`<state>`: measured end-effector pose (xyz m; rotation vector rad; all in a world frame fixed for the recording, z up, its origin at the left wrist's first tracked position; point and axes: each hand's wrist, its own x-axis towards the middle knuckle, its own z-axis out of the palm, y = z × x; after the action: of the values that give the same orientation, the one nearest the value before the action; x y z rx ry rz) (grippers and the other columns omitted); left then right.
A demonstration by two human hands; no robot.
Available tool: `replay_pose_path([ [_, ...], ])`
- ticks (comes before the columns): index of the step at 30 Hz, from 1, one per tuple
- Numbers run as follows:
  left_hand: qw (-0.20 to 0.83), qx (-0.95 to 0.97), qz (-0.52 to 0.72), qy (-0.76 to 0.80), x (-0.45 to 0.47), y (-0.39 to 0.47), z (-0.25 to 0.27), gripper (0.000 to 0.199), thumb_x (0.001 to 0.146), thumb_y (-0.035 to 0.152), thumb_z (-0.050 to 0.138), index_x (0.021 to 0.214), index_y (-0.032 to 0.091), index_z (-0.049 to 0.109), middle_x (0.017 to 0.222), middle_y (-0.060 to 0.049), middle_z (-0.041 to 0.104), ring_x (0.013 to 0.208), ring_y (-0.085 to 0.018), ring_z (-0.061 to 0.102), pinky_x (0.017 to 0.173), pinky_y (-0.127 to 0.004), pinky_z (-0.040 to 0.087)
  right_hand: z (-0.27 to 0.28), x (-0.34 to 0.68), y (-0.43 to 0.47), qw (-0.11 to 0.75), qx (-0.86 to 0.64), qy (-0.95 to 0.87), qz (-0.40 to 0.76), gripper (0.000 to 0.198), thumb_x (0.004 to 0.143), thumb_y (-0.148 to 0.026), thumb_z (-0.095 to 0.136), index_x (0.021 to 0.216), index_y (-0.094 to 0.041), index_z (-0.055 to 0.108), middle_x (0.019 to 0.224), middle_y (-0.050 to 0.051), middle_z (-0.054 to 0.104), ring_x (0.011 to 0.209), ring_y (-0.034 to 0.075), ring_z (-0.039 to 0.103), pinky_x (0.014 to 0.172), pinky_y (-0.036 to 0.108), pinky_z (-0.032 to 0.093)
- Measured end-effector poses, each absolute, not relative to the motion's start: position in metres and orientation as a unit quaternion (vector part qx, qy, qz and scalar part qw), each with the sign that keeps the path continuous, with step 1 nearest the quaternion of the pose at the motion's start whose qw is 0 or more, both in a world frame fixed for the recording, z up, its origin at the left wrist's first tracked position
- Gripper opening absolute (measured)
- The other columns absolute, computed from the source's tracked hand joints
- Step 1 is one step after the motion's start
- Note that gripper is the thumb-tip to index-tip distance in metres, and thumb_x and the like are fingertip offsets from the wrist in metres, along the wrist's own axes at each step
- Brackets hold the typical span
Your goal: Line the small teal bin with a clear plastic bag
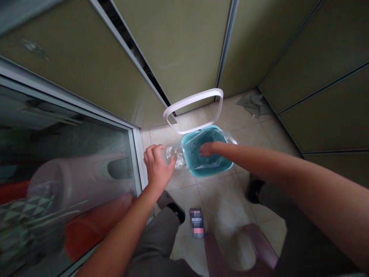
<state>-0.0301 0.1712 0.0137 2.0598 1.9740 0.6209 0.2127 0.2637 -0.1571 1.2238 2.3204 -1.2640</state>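
A light-blue bin (210,172) stands on the tiled floor with a clear plastic bag (179,157) inside it and spilling over its left and right sides. My right hand (208,149) reaches down into the bin, against the bag; its fingers are dim and partly hidden, so what they do is unclear. Left of the bin, my left hand (158,163) is beside the loose bag edge, thumb and fingers apart. A white rim frame (196,100) stands tilted up behind the bin, close to its back edge.
Cabinet doors (175,46) rise behind the bin, and a glass door (86,154) lies to the left. A grey cloth (255,104) lies on the floor at back right. Between my feet are a pixelated item (196,223) and a mauve stool-like piece (215,254).
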Motion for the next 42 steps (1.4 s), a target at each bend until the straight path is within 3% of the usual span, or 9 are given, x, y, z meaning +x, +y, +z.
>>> replay_pose_path([
  [3,0.096,0.859,0.053,0.500,-0.015,0.152,0.031,0.024,0.094,0.018,0.062,0.117,0.026,0.067,0.118,-0.009,0.062,0.114,-0.027,0.057,0.102,-0.043,0.044,-0.102,0.248,0.257,0.171,0.371,0.811,-0.418,0.026,0.089,-0.023,0.063,0.100,-0.009,0.081,0.106,0.016,0.078,0.098,0.028,0.070,0.093,0.037,0.050],
  [5,0.119,0.894,-0.045,0.430,-0.002,0.142,0.031,0.030,0.097,0.018,0.058,0.125,0.026,0.067,0.117,-0.009,0.065,0.113,-0.026,0.058,0.100,-0.042,0.045,-0.072,0.271,0.247,0.174,0.371,0.818,-0.403,0.027,0.087,-0.025,0.065,0.107,-0.015,0.082,0.111,0.011,0.078,0.101,0.026,0.070,0.093,0.033,0.050],
  [8,0.130,0.872,-0.127,0.454,0.014,0.136,0.016,0.043,0.097,0.022,0.061,0.140,0.023,0.062,0.125,-0.012,0.068,0.118,-0.029,0.059,0.103,-0.044,0.044,-0.043,0.298,0.225,0.182,0.435,0.811,-0.346,0.037,0.080,-0.026,0.076,0.116,-0.023,0.081,0.110,0.007,0.078,0.105,0.027,0.071,0.093,0.032,0.051],
  [10,0.142,0.852,-0.159,0.478,0.018,0.136,0.005,0.039,0.097,0.024,0.062,0.136,0.022,0.067,0.125,-0.014,0.070,0.119,-0.031,0.061,0.105,-0.045,0.043,-0.033,0.310,0.210,0.182,0.478,0.805,-0.302,0.045,0.076,-0.028,0.082,0.120,-0.026,0.079,0.113,0.007,0.077,0.110,0.028,0.069,0.095,0.033,0.051],
  [15,0.161,0.830,-0.162,0.509,0.012,0.136,-0.010,0.024,0.096,0.021,0.061,0.114,0.024,0.078,0.117,-0.013,0.074,0.117,-0.031,0.065,0.104,-0.044,0.044,-0.035,0.328,0.174,0.144,0.507,0.809,-0.260,0.049,0.073,-0.030,0.086,0.120,-0.027,0.076,0.124,0.011,0.071,0.115,0.031,0.067,0.096,0.035,0.051],
  [20,0.180,0.800,-0.148,0.552,0.005,0.135,-0.012,0.026,0.093,0.018,0.061,0.110,0.025,0.079,0.119,-0.011,0.076,0.112,-0.028,0.069,0.100,-0.039,0.047,-0.051,0.332,0.149,0.094,0.551,0.787,-0.261,0.037,0.089,-0.022,0.067,0.126,-0.023,0.070,0.124,0.014,0.071,0.111,0.029,0.069,0.091,0.035,0.051],
  [25,0.214,0.796,-0.100,0.558,-0.007,0.135,-0.014,0.024,0.090,0.017,0.062,0.104,0.027,0.080,0.110,-0.004,0.078,0.104,-0.023,0.070,0.091,-0.031,0.049,-0.055,0.338,0.142,0.043,0.607,0.747,-0.267,0.042,0.096,-0.021,0.054,0.136,-0.024,0.063,0.112,0.011,0.075,0.098,0.024,0.070,0.083,0.030,0.049],
  [32,0.276,0.783,-0.083,0.551,-0.022,0.132,-0.024,0.012,0.083,0.019,0.070,0.089,0.023,0.079,0.093,-0.001,0.078,0.086,-0.017,0.069,0.074,-0.025,0.046,-0.044,0.356,0.138,0.076,0.597,0.755,-0.262,0.011,0.085,-0.024,0.069,0.092,-0.024,0.077,0.093,0.004,0.077,0.087,0.020,0.069,0.072,0.025,0.045],
  [42,0.264,0.779,-0.145,0.550,-0.020,0.126,-0.043,0.014,0.080,0.016,0.068,0.079,0.025,0.079,0.091,-0.002,0.079,0.088,-0.020,0.070,0.076,-0.026,0.047,-0.066,0.351,0.131,0.118,0.581,0.748,-0.299,0.013,0.080,-0.017,0.070,0.086,-0.022,0.081,0.096,0.010,0.076,0.090,0.026,0.070,0.080,0.032,0.051],
])
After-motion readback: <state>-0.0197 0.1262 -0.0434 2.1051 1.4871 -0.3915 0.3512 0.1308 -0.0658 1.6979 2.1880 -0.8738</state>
